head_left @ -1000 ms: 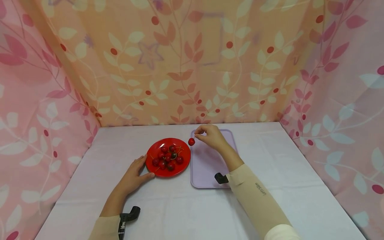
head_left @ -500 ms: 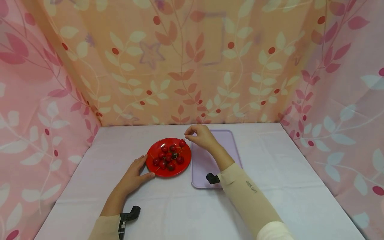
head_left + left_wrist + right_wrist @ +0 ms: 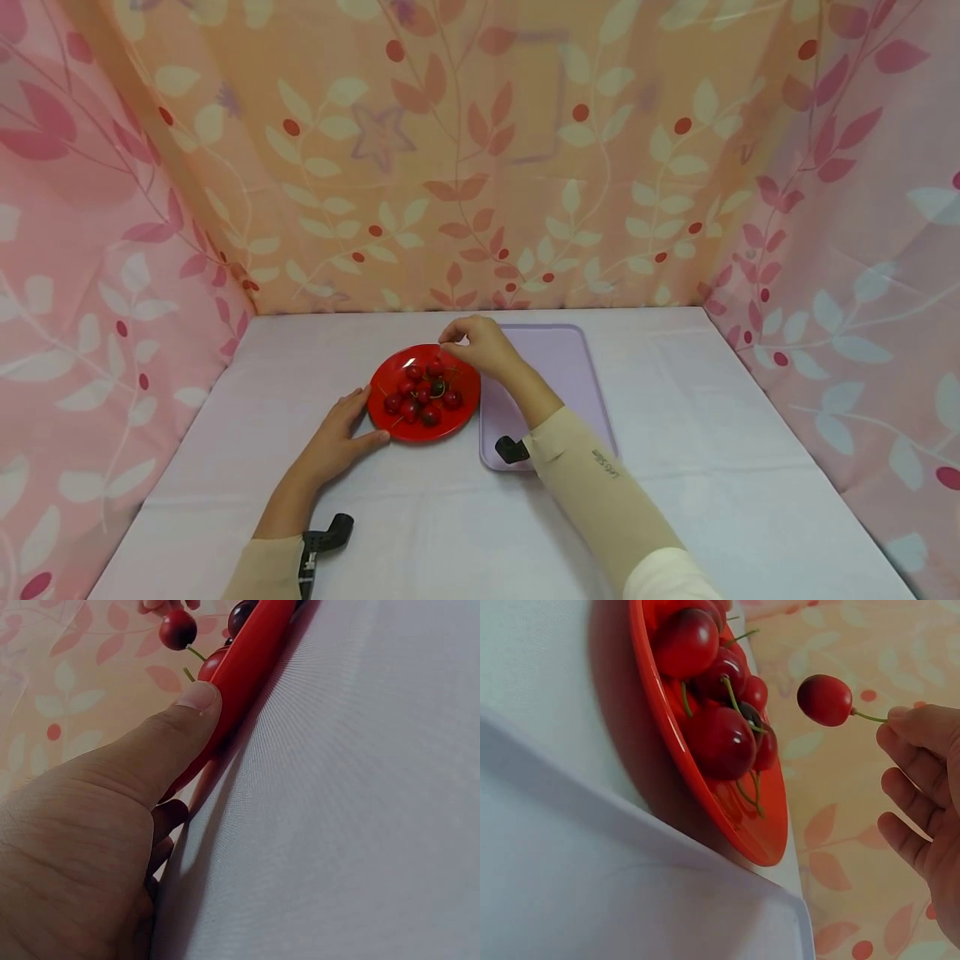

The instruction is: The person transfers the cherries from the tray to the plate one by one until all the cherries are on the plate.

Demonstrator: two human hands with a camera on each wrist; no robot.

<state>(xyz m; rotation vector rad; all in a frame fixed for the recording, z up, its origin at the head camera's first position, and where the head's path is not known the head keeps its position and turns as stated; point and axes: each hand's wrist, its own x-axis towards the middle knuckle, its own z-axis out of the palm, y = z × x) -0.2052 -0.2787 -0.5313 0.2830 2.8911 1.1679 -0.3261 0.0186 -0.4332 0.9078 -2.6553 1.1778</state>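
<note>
My right hand (image 3: 483,346) pinches a cherry (image 3: 825,700) by its thin green stem, between thumb and forefinger. In the right wrist view the cherry hangs clear of the others, above the red plate (image 3: 761,844). Several more cherries (image 3: 718,742), dark red with green stems, lie heaped on that plate. At the plate's left side my left hand (image 3: 333,442) holds the rim. Its thumb (image 3: 161,742) lies on the rim in the left wrist view, with the other fingers partly hidden below it.
A pale purple tray (image 3: 555,400) lies just right of the plate, partly under my right forearm. White cloth (image 3: 420,525) covers the table. Floral curtains (image 3: 480,158) stand behind and on both sides.
My right hand has moved left with the cherry, from over the tray's edge to above the plate. The left hand stays at the plate's rim.
</note>
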